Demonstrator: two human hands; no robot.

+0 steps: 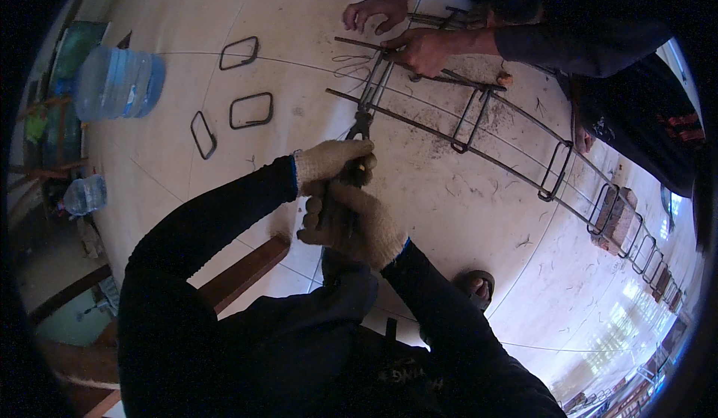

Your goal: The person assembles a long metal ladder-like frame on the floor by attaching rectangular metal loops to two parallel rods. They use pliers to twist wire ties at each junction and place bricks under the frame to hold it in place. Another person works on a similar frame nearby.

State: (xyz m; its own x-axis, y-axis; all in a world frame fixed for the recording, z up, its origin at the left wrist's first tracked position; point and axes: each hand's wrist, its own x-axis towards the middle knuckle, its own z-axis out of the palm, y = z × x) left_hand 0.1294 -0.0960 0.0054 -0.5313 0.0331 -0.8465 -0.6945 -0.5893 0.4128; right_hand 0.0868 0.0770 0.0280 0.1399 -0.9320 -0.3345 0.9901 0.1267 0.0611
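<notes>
Pliers [360, 130] in both gloved hands, nose up toward rebar cage [479, 123]

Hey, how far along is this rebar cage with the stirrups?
Done: several stirrups already sit along the long bars toward the right. In hand: both gloved hands, left hand and right hand, grip pliers at the end stirrup, while a co-worker's hand steadies the bars. Left: three loose stirrups lie unused on the floor.

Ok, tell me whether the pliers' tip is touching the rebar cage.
Touching. The head view shows the pliers, gripped by both gloved hands, with their tip meeting the stirrup on the near bar of the rebar cage.
</notes>
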